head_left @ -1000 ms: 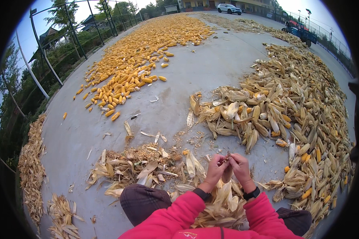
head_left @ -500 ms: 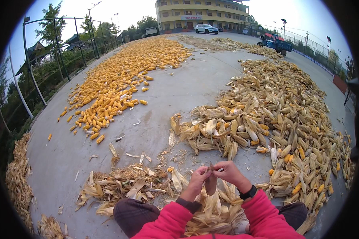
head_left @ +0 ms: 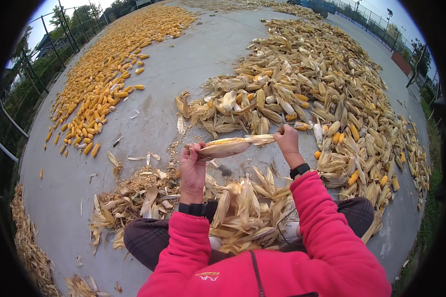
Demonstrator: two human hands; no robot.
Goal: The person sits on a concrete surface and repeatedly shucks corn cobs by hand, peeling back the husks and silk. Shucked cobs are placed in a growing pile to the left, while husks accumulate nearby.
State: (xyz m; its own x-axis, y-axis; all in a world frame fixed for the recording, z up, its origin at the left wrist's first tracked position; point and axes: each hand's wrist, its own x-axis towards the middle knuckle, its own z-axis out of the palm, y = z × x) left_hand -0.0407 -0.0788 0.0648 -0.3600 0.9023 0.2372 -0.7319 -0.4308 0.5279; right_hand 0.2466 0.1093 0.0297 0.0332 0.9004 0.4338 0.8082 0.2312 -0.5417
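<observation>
An ear of corn point(head_left: 225, 148) lies level between my two hands, above the concrete. Pale husk covers most of it, with a strip of yellow kernels showing along its upper side. My left hand point(head_left: 192, 166) is closed round its left end. From the other end a husk leaf point(head_left: 261, 140) stretches out to the right, and my right hand point(head_left: 287, 140) pinches its tip. Below, between my knees, sits a heap of loose husks point(head_left: 245, 210). My fingers hide both ends of what I hold.
Unhusked corn point(head_left: 327, 99) forms a long pile ahead and to the right. Bare yellow cobs point(head_left: 109, 64) spread over the ground at the far left. Husk scraps point(head_left: 141, 190) lie by my left knee, more along the left edge. A blue vehicle point(head_left: 319, 6) stands far off.
My hands have drawn wide apart, the left one moving left. The ear of corn now stretches level between them, its kernels partly bared. The view has tilted down and shifted right.
</observation>
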